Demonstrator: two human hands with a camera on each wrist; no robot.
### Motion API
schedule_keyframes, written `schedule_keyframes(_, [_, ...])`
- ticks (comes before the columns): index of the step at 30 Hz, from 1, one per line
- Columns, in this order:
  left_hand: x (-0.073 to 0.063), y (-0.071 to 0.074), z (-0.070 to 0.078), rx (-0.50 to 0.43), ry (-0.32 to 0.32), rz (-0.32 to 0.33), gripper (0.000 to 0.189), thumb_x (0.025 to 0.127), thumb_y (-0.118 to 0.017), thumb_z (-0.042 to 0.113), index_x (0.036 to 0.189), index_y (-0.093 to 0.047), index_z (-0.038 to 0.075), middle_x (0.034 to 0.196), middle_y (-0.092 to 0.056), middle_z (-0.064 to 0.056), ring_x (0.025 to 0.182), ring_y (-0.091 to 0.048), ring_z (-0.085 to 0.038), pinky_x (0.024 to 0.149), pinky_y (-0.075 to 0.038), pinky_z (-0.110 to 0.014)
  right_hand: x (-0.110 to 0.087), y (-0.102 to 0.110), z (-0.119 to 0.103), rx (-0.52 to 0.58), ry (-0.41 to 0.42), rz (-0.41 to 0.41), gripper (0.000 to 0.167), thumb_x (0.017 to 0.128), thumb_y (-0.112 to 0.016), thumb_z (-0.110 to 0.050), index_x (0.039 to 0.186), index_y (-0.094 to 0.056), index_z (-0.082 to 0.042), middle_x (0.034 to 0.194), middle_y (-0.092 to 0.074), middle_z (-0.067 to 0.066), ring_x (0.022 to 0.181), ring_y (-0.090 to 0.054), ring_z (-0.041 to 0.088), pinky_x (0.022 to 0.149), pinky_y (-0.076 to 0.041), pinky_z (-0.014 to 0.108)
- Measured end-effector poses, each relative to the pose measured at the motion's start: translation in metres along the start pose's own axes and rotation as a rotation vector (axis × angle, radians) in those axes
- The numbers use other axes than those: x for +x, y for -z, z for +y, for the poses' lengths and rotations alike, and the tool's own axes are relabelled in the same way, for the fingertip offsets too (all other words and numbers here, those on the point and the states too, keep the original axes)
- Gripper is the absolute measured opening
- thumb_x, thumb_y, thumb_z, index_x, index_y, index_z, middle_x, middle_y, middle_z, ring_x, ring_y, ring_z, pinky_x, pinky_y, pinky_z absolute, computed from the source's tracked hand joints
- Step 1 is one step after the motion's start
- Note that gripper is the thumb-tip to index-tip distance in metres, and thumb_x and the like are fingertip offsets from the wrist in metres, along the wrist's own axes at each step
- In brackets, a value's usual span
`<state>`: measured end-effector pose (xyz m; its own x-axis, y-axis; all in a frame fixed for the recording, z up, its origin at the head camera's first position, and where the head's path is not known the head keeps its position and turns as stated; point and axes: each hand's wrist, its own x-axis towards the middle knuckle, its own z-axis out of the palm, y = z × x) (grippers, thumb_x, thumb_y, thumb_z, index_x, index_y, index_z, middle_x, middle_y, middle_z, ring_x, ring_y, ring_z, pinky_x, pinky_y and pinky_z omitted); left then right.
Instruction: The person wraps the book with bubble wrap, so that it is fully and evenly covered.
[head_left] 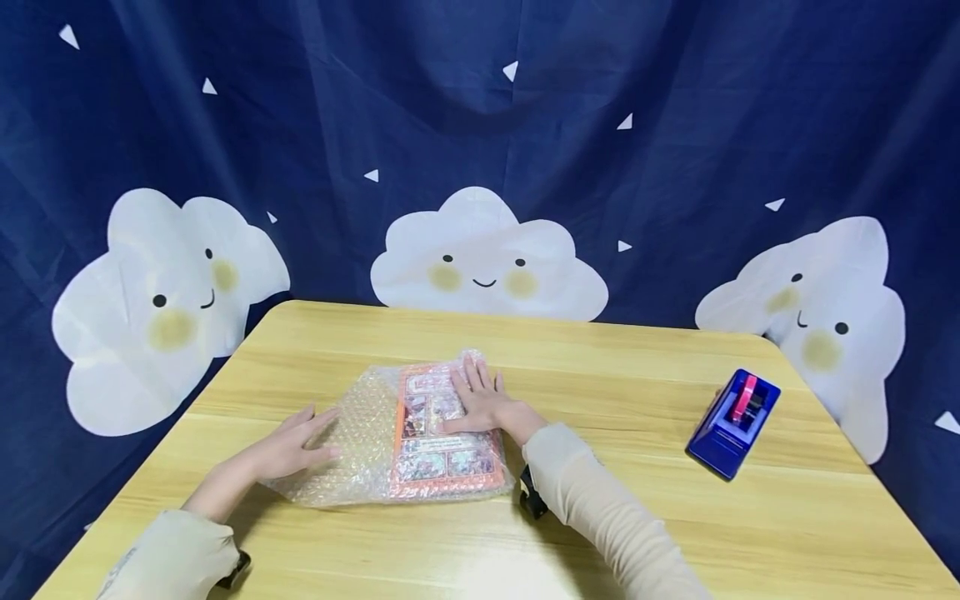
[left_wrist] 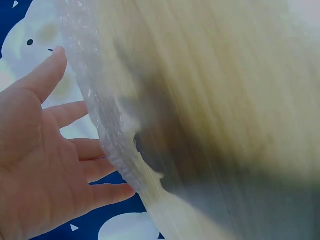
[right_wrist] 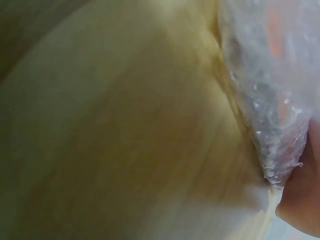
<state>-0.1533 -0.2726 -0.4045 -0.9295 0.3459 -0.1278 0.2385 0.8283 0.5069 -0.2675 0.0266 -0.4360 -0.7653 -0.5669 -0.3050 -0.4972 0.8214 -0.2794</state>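
Note:
A flat orange-bordered printed item [head_left: 420, 446], like a book or comic with picture panels, lies inside clear bubble wrap [head_left: 360, 433] on the table. My right hand [head_left: 483, 404] rests on its upper right part, fingers spread and pointing away. At the wrap's left side, my left hand [head_left: 292, 446] has its fingers extended over the loose part. In the left wrist view, that hand's fingertips [left_wrist: 125, 191] meet the edge of the wrap. The right wrist view shows the wrap's edge [right_wrist: 272, 140] beside part of my right hand; its other fingers are out of frame there.
On the right of the wooden table [head_left: 630, 375] stands a blue tape dispenser [head_left: 723, 442] with a red roll [head_left: 744, 398]. A dark blue curtain [head_left: 450, 100] with white clouds hangs behind the table's far edge.

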Motion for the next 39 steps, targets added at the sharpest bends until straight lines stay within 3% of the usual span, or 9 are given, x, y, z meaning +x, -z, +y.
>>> schedule_keyframes(6, [0.001,-0.002,-0.004,-0.067,-0.095,0.018,0.067,0.091,-0.055,0.027,0.133,-0.028,-0.017,0.136,-0.029,-0.036,0.124,-0.028,-0.052,0.100,-0.024,-0.059,0.001,-0.002,0.002,0.000,0.002,-0.008,0.103,0.079,-0.048,-0.068,0.146,0.010,-0.017,0.146,0.029,0.010,0.134,0.025,0.027,0.108,0.011,0.053])
schedule_keyframes(11, [0.003,-0.004,-0.011,-0.148,-0.121,0.051,0.061,0.092,-0.053,0.021,0.133,-0.028,-0.017,0.135,-0.033,-0.036,0.123,-0.032,-0.050,0.100,-0.025,-0.056,0.001,-0.003,0.004,0.000,0.004,-0.016,0.101,0.079,-0.046,-0.068,0.146,0.010,-0.018,0.146,0.030,0.009,0.133,0.026,0.025,0.108,0.011,0.053])
schedule_keyframes(16, [0.006,0.001,-0.014,-0.190,-0.110,0.124,0.054,0.092,-0.053,0.018,0.132,-0.034,-0.015,0.127,-0.044,-0.034,0.114,-0.043,-0.050,0.093,-0.037,-0.057,0.002,-0.002,0.004,0.000,-0.001,-0.012,0.101,0.079,-0.047,-0.069,0.146,0.010,-0.018,0.146,0.030,0.008,0.133,0.026,0.025,0.107,0.012,0.053])
schedule_keyframes(20, [0.008,0.010,-0.014,-0.289,-0.053,0.135,0.055,0.095,-0.048,0.018,0.131,-0.030,-0.019,0.119,-0.050,-0.035,0.107,-0.052,-0.044,0.087,-0.047,-0.044,0.001,0.000,0.003,0.002,0.005,-0.004,0.103,0.078,-0.048,-0.068,0.146,0.010,-0.017,0.146,0.030,0.009,0.133,0.026,0.026,0.107,0.011,0.053])
schedule_keyframes(25, [0.009,0.020,-0.011,-0.542,0.061,0.063,0.061,0.099,-0.039,0.026,0.138,-0.017,-0.014,0.131,-0.036,-0.037,0.114,-0.046,-0.046,0.089,-0.047,-0.036,0.001,0.000,0.002,0.013,0.006,-0.003,0.104,0.078,-0.049,-0.068,0.146,0.010,-0.017,0.146,0.030,0.008,0.133,0.026,0.026,0.107,0.011,0.054])
schedule_keyframes(29, [0.011,0.022,-0.011,-0.732,0.064,-0.003,0.063,0.100,-0.033,0.031,0.142,-0.009,-0.009,0.139,-0.022,-0.037,0.123,-0.033,-0.050,0.094,-0.044,-0.037,0.001,0.000,0.001,0.016,0.009,0.003,0.104,0.078,-0.050,-0.067,0.146,0.009,-0.017,0.146,0.030,0.008,0.133,0.026,0.026,0.107,0.011,0.053])
schedule_keyframes(33, [0.013,0.019,-0.013,-1.004,-0.028,-0.055,0.060,0.101,-0.029,0.030,0.142,-0.006,-0.007,0.133,-0.044,-0.020,0.114,-0.052,-0.032,0.087,-0.048,-0.029,0.002,-0.001,0.002,0.012,0.010,0.005,0.103,0.078,-0.049,-0.067,0.146,0.009,-0.017,0.146,0.030,0.008,0.133,0.026,0.025,0.107,0.012,0.053])
schedule_keyframes(37, [0.015,0.015,-0.012,-1.419,-0.185,-0.190,0.046,0.102,-0.017,0.026,0.141,-0.031,0.008,0.122,-0.058,-0.003,0.106,-0.059,-0.022,0.086,-0.049,-0.029,0.002,-0.002,0.003,0.015,0.014,-0.001,0.102,0.079,-0.049,-0.067,0.146,0.008,-0.016,0.146,0.030,0.009,0.134,0.026,0.026,0.107,0.011,0.054])
schedule_keyframes(39, [0.017,0.012,-0.010,-1.604,-0.253,-0.279,0.053,0.101,-0.008,0.029,0.133,-0.046,0.013,0.122,-0.059,-0.006,0.109,-0.057,-0.025,0.089,-0.046,-0.030,0.002,-0.002,0.003,0.020,0.015,-0.005,0.102,0.079,-0.049,-0.066,0.146,0.008,-0.016,0.146,0.030,0.009,0.134,0.026,0.026,0.107,0.011,0.053])
